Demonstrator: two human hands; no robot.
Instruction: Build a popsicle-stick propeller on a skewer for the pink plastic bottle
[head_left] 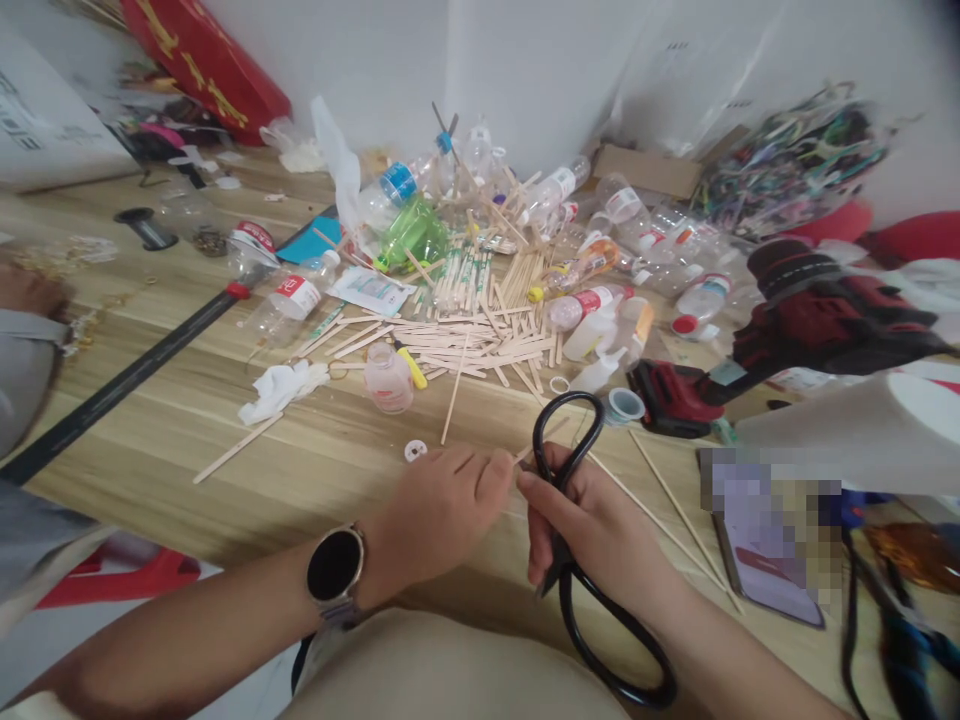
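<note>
My right hand is wrapped round a pair of black-handled scissors near its blades; one loop points up and the other hangs towards me. Beside it my left hand, with a watch on its wrist, is closed with the fingertips pressed together. A thin wooden stick sticks out from those fingertips towards the scissors. Its other end is hidden by my hand. Just beyond my left hand lie a small white disc and a single wooden stick.
Behind my hands are a heap of wooden sticks and several plastic bottles. A red and black power tool and a phone lie to the right. A black tube crosses the left side, near another person's hand.
</note>
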